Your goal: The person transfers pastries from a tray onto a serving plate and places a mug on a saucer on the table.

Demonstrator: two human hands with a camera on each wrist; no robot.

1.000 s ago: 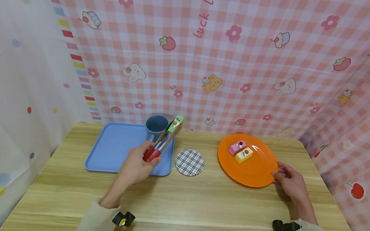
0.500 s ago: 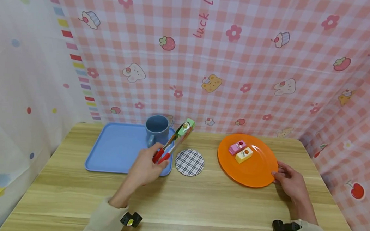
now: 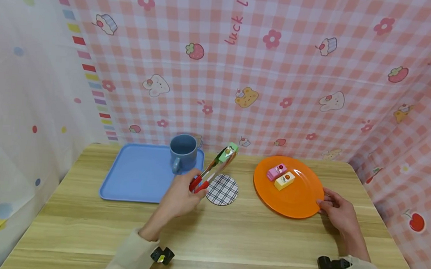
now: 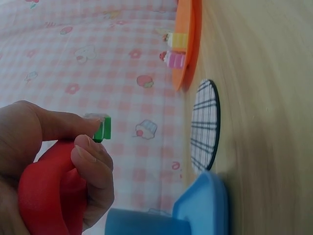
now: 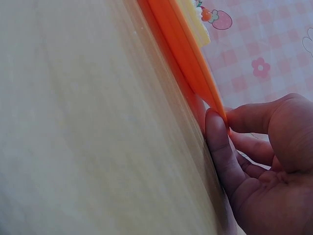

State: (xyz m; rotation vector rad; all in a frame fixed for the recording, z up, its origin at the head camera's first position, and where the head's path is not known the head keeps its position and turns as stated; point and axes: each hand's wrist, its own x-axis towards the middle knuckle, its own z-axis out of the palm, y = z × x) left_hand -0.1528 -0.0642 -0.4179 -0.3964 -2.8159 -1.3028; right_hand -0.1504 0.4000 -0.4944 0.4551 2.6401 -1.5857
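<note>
My left hand grips red-handled tongs, whose tips clasp a small green toy cake. Held in the air, the tongs slant away to the right and overlap the round checked coaster in the head view. In the left wrist view the red handle sits inside the curled fingers, with the green cake beyond them. My right hand pinches the right rim of an orange plate, thumb and fingers on either side of it in the right wrist view. A pink cake and a yellow cake lie on that plate.
A blue tray lies on the left of the wooden table. On its right end stands a blue-grey mug, handle toward me. Behind the table's back edge hangs a pink checked curtain.
My left hand has moved to the right, carrying the tongs and the green cake from beside the mug to beyond the coaster. The right hand and the plate have stayed put.
</note>
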